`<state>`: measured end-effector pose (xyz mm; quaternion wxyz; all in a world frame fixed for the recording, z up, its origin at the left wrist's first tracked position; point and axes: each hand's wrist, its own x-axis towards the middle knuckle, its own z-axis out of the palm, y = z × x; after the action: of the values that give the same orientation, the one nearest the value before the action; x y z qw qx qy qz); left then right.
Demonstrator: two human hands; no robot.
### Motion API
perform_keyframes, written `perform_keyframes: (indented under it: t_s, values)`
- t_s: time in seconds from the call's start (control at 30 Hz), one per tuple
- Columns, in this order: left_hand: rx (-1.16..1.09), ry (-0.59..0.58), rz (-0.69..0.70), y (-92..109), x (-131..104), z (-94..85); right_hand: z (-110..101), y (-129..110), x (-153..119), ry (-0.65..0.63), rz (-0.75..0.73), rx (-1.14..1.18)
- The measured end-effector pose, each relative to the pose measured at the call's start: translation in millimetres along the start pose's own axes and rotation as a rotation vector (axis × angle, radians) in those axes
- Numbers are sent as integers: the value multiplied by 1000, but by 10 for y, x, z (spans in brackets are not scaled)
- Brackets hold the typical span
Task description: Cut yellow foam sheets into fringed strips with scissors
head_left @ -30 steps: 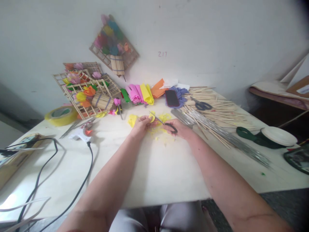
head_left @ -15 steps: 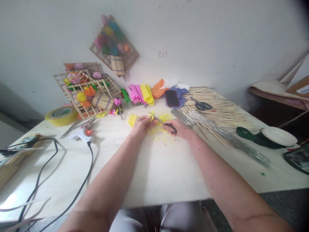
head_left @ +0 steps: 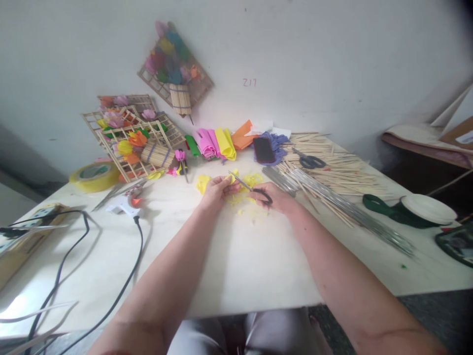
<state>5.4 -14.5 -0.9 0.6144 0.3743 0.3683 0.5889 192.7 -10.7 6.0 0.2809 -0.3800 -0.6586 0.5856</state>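
Note:
My left hand point(head_left: 219, 190) pinches a small piece of yellow crepe paper point(head_left: 234, 175) between thumb and fingers. In my right hand point(head_left: 272, 195) is a pair of scissors point(head_left: 244, 184), its dark handle loops around my fingers. The blades point up and left and lie against the yellow piece; whether they are parted is too small to tell. Yellow paper scraps point(head_left: 254, 178) lie behind and below the hands on the table. A pile of yellow cut pieces point(head_left: 202, 184) sits just left of my left hand.
A white glue gun point(head_left: 125, 205) with a black cord lies left, near yellow tape point(head_left: 92, 177). Flower-decorated stick frames point(head_left: 157, 154) lean behind. Crepe paper rolls point(head_left: 205, 143), a phone point(head_left: 263, 150), other scissors point(head_left: 311, 161), wooden sticks point(head_left: 347, 172) and wires point(head_left: 354, 212) lie behind and right.
The yellow piece and the scissor blades have shifted very slightly against each other. Both hands stay in nearly the same place, and the rest of the table looks the same.

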Motion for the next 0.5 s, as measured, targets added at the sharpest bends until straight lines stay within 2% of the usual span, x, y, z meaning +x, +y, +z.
perform_keyframes:
  t_s: [0.5]
  values:
    - [52, -85, -25, 2, -16, 14, -6, 29, 12, -9, 2, 31]
